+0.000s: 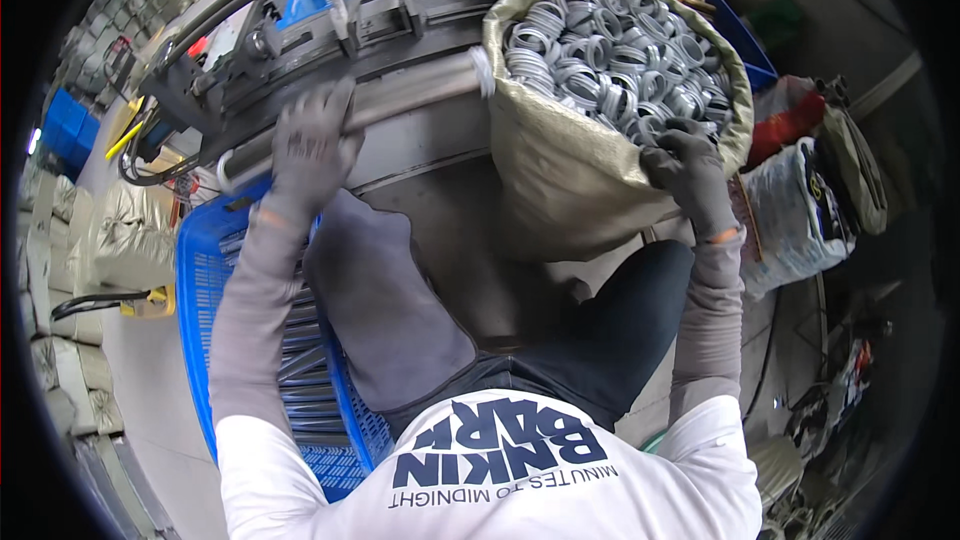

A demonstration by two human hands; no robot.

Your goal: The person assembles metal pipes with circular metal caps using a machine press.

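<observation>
My left hand (314, 145), in a grey glove, is wrapped round a long metal tube (415, 90) lying slantwise in front of the machine. A pale grey ring (482, 72) sits at the tube's right end, and a light rim shows at its left end. At the near rim of a beige woven sack (570, 180), my gloved right hand (688, 168) has its fingers curled down against the rings. Whatever they pinch is hidden. Grey rings (625, 55) fill the sack to the top, heaped loosely.
A dark metal machine (370, 35) stretches along the far side. Beside my left leg stands a blue plastic crate (197, 290) with several metal tubes (305, 370) in it. Bags (795, 215) stand right of the sack. Pale wrapped bundles (135, 240) lie at the left.
</observation>
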